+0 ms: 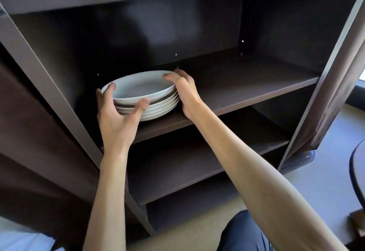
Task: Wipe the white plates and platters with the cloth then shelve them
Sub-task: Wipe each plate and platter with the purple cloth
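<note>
Plates [138,87], white and stacked several high, sit on the upper shelf [246,90] of a dark brown cabinet [39,69], toward its left end and close to the front edge. From the head view we see both our bare arms reaching in to the stack. Our left hand [116,116] cups the near left side, grip curled round the rims: fingers up by the top plate's edge, thumb pressed against the front of the stack lower down. Our right hand [184,92] wraps the right side, grip clamped on the plates, with fingertips over the top plate's far rim and palm against the stacked edges. A second shelf [197,158] lies below. Brown curtain fabric [335,85] hangs at the cabinet's right post. Grey floor [316,181] spreads to the right, and a dark-trousered knee [243,233] shows at the bottom.
</note>
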The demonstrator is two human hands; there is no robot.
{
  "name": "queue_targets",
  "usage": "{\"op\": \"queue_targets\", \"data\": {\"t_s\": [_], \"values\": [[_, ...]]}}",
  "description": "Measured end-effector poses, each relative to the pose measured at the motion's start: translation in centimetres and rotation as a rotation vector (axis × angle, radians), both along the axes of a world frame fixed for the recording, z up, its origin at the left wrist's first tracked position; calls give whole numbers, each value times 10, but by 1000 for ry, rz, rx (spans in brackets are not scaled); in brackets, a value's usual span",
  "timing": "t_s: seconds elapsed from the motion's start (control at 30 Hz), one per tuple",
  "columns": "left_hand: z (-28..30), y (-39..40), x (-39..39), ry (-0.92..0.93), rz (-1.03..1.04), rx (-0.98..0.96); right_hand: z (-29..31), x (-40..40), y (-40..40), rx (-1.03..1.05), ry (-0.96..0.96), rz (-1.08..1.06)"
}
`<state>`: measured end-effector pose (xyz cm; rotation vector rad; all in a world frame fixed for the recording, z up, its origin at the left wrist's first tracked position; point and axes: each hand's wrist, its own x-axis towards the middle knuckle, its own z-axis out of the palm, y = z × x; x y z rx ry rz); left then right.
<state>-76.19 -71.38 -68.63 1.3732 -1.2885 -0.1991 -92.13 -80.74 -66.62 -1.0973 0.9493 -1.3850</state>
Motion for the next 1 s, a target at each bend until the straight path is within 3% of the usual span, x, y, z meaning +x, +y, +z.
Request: {"op": "queue_targets", "data": {"t_s": [0.23, 0.63, 0.93, 1.0], "values": [[1, 4, 3, -61, -15, 33, -3, 0, -3, 16, 24, -3], [3, 12, -8, 28, -16, 42, -2, 1, 6, 3, 112, -51], [7, 13, -11, 19, -39, -39, -2, 0, 17, -34, 178, -130], [8, 18, -19, -12, 20, -133, -1, -3, 24, -51, 185, -151]]}}
